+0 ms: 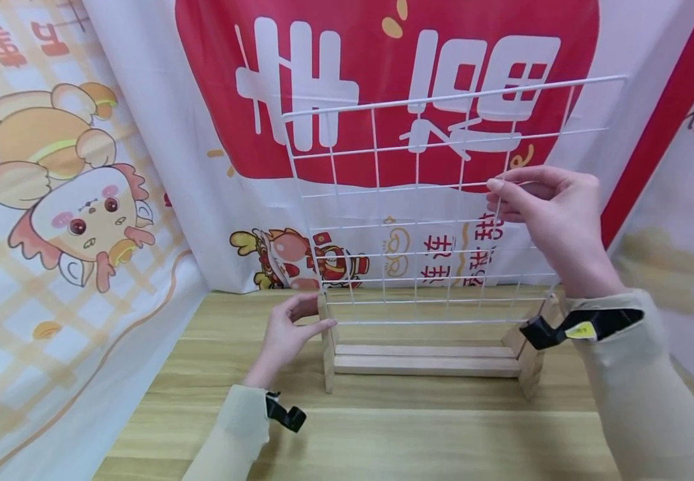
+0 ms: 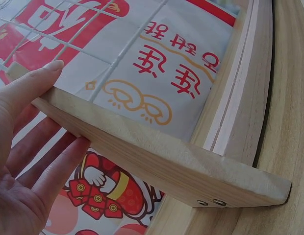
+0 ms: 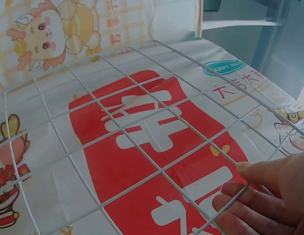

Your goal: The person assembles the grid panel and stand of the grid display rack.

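A white wire grid panel (image 1: 455, 97) stands upright, tilted slightly, in a light wooden stand (image 1: 425, 365) on the table. My left hand (image 1: 283, 337) holds the upper end of the stand's left side piece (image 2: 142, 132), thumb at its edge and fingers along its outer face. At the right of the panel, my right hand (image 1: 563, 207) pinches a wire between thumb and fingers, above the stand's right side piece (image 1: 533, 361). In the right wrist view, the thumb and curled fingers meet at the wires of the grid (image 3: 162, 170).
Behind the panel hangs a printed cloth (image 1: 262, 220) with a red patch and cartoon figures. Another cartoon-printed cloth (image 1: 160, 334) stands at the left. The wood-grain table (image 1: 407, 441) extends in front of the stand. A black camera mount (image 1: 286, 415) is on the left wrist.
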Available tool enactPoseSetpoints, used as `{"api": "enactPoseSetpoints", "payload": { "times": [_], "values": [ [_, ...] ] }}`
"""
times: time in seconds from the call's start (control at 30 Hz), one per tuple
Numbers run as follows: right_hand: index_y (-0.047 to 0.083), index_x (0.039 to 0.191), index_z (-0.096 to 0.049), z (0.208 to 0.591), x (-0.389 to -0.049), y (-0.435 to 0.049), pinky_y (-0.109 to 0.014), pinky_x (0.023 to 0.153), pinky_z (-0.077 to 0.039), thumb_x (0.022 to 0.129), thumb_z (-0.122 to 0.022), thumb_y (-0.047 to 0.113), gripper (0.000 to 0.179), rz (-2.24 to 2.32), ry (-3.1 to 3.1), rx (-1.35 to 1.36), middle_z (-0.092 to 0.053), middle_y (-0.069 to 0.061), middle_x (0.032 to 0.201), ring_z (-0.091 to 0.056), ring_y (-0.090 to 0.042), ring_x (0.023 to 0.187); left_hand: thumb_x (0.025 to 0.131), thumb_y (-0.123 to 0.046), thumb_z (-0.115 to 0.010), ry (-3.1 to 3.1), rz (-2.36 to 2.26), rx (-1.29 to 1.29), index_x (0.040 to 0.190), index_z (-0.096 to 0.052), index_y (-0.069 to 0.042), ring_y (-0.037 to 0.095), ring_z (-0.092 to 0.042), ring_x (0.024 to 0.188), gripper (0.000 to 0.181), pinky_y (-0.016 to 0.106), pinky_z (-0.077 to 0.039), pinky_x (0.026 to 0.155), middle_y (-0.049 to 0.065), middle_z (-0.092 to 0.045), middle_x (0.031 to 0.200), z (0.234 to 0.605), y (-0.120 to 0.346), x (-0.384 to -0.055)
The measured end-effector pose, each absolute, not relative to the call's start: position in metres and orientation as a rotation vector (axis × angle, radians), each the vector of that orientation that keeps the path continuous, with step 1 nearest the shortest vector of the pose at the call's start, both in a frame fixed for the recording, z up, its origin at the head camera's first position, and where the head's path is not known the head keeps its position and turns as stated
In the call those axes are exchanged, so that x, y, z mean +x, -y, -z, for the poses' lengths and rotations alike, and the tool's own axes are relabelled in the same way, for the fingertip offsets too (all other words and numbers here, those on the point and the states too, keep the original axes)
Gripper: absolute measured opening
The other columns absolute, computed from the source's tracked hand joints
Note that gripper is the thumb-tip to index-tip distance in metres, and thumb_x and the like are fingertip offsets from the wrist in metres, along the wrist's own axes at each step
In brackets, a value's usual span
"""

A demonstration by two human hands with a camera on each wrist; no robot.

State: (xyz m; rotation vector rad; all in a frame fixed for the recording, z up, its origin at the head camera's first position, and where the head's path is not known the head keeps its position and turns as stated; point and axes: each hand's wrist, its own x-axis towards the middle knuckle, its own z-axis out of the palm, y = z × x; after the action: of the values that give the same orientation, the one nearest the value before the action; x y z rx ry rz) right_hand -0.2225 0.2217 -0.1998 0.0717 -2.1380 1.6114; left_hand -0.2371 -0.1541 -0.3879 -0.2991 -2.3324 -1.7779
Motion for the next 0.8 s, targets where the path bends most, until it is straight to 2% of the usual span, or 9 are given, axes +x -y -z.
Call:
{"api": "enactPoseSetpoints", "payload": {
  "times": [0.13, 0.37, 0.5, 0.6, 0.8],
  "values": [
    [0.016, 0.126, -0.073, 0.206, -0.223, -0.222, -0.02, 0.081, -0.057, 0.08, -0.079, 0.054, 0.06, -1.607, 2.126, 0.071, -0.075, -0.004, 0.113, -0.073, -0.019, 0.095, 0.08, -0.008, -0.089, 2.336, 1.779, -0.283, 0.129, -0.066, -0.005, 0.028, -0.066, 0.112, 0.054, 0.045, -0.054, 0.095, 0.01, -0.071, 0.117, 0.395, 0.155, -0.243],
    [0.015, 0.124, -0.074, 0.219, -0.226, -0.224, -0.019, 0.079, -0.057, 0.085, -0.079, 0.048, 0.052, -1.586, 2.128, 0.077, -0.075, -0.004, 0.109, -0.074, -0.018, 0.093, 0.078, -0.015, -0.091, 2.276, 1.852, -0.371, 0.134, -0.064, -0.013, 0.024, -0.066, 0.112, 0.062, 0.034, -0.056, 0.093, 0.007, -0.07, 0.121, 0.406, 0.162, -0.256],
    [0.016, 0.124, -0.075, 0.224, -0.227, -0.225, -0.02, 0.079, -0.057, 0.087, -0.078, 0.045, 0.047, -1.562, 2.126, 0.092, -0.075, -0.004, 0.109, -0.074, -0.017, 0.092, 0.081, -0.014, -0.087, 2.09, 1.883, -0.492, 0.137, -0.063, -0.013, 0.026, -0.066, 0.113, 0.06, 0.033, -0.054, 0.097, 0.008, -0.069, 0.125, 0.383, 0.162, -0.255],
    [0.015, 0.123, -0.075, 0.226, -0.227, -0.225, -0.019, 0.078, -0.057, 0.087, -0.078, 0.045, 0.047, -1.57, 2.122, 0.096, -0.076, -0.004, 0.108, -0.074, -0.016, 0.091, 0.086, -0.016, -0.083, 1.969, 1.822, -0.52, 0.135, -0.065, -0.01, 0.025, -0.067, 0.11, 0.052, 0.033, -0.054, 0.096, 0.006, -0.071, 0.122, 0.356, 0.158, -0.255],
    [0.012, 0.122, -0.075, 0.232, -0.229, -0.226, -0.019, 0.077, -0.057, 0.087, -0.08, 0.042, 0.046, -1.593, 2.122, 0.092, -0.076, -0.004, 0.105, -0.074, -0.014, 0.088, 0.09, -0.034, -0.08, 1.933, 1.733, -0.405, 0.118, -0.076, -0.013, 0.023, -0.072, 0.088, 0.035, 0.03, -0.061, 0.075, 0.006, -0.074, 0.105, 0.318, 0.144, -0.259]
  ]
}}
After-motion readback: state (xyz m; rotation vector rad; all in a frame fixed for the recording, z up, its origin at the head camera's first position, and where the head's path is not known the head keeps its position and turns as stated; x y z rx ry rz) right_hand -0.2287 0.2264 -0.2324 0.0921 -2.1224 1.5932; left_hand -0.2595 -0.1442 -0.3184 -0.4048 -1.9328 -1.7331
